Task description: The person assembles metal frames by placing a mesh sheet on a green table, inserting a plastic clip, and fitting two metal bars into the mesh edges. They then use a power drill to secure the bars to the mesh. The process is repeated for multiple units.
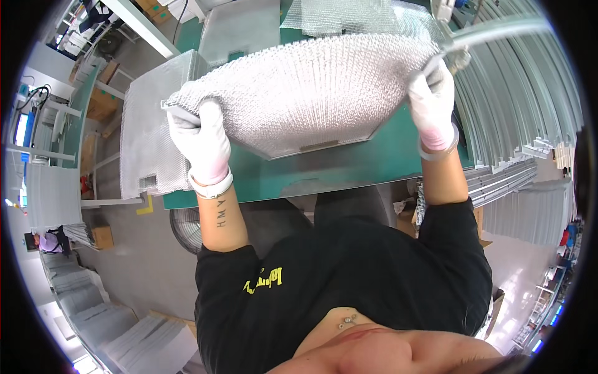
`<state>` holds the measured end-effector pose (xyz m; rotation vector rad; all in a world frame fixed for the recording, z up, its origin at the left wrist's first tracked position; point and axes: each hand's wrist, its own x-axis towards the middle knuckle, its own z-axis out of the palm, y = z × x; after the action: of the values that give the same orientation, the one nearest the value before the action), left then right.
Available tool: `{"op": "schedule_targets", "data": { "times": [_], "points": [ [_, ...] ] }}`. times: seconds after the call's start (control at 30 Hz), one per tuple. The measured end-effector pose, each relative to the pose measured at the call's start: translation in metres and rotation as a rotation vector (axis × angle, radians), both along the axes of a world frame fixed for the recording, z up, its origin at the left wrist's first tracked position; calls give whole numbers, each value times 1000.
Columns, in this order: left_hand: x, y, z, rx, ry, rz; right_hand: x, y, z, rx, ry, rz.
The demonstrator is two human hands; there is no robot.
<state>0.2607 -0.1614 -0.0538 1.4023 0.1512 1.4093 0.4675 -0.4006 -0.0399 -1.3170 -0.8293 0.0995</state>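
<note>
Nearest the lens: black shirt (349, 268), the wearer standing or sitting (cannot tell which) close against the work edge, probably to keep both arms' reach short.

Green table (398, 156): spans the middle, a broad flat support under the work.

Rack of long metal strips (526, 106): along the right side, strips side by side, likely so that single pieces can be drawn off.

Mesh panel (311, 87): silvery, pleated-looking, held over the green table in front of the torso. Far edge appears bowed (part of this may be lens bend). Near edge carries a thin rim; whether it touches the tabletop, cannot tell.

Mesh stack (152, 124): at left, sheets laid flat with edges roughly aligned, presumably to save room and avoid creasing. Another flat pile (240, 28) lies behind the panel.

Left hand (202, 134): white-gloved, pinching the panel's left corner, thumb on the near side. Right hand (431, 100): also gloved, pinching the right corner; fingertips partly hidden. Hands set wide apart, I judge, because a floppy sheet needs support at both ends.

Pale strip (498, 36): blurred, beyond the right hand; cannot tell whether attached.
</note>
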Motion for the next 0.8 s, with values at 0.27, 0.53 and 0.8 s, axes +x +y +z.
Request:
{"op": "schedule_targets", "data": {
  "times": [0.27, 0.53, 0.8],
  "points": [
    [-4, -28, 0, 238, -47, -118, -21, 3, -28, 413, -20, -61],
    [-6, -21, -5, 134, 0, -122, -14, 7, 11, 380, -346, -135],
    [-9, -18, -5, 121, -25, -293, 1, -35, 97, -378, -647, 243]
  ]
}}
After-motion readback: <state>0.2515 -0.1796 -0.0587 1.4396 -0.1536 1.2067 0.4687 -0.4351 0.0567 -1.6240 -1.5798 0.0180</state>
